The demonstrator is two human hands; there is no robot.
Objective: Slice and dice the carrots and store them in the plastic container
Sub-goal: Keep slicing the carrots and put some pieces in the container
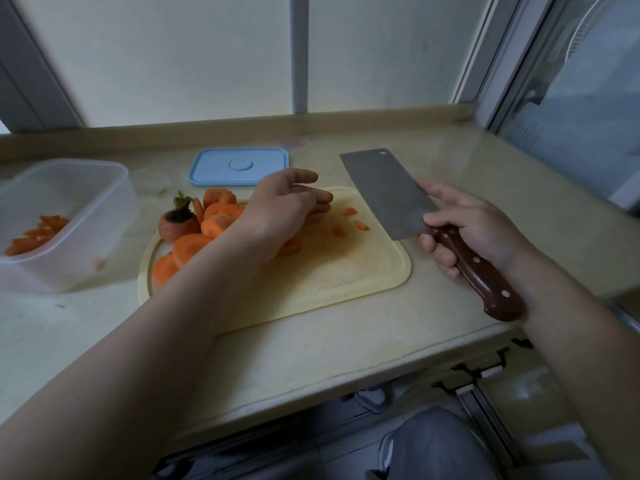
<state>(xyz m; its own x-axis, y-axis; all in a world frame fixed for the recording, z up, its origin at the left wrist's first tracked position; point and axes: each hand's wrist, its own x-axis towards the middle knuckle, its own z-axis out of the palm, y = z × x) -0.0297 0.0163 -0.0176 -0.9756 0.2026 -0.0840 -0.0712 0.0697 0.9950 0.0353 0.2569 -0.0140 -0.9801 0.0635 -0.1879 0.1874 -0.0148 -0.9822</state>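
A pale yellow cutting board [329,271] lies on the counter. On its left part sit several thick carrot slices [188,247] and a carrot top with a green stub [178,225]. A few small carrot bits [349,212] lie near the board's far right. My left hand [280,209] hovers over the board with relaxed fingers pointing right, and a slice shows under its palm. My right hand [478,226] grips the brown handle of a cleaver [388,192], its blade raised by the board's right edge. At the left stands the clear plastic container [86,202] with diced carrot [38,233] inside.
A light blue lid [239,166] lies flat behind the board, near the window sill. The counter's front edge runs just below the board, and a window frame closes the right side. My knee shows below the counter.
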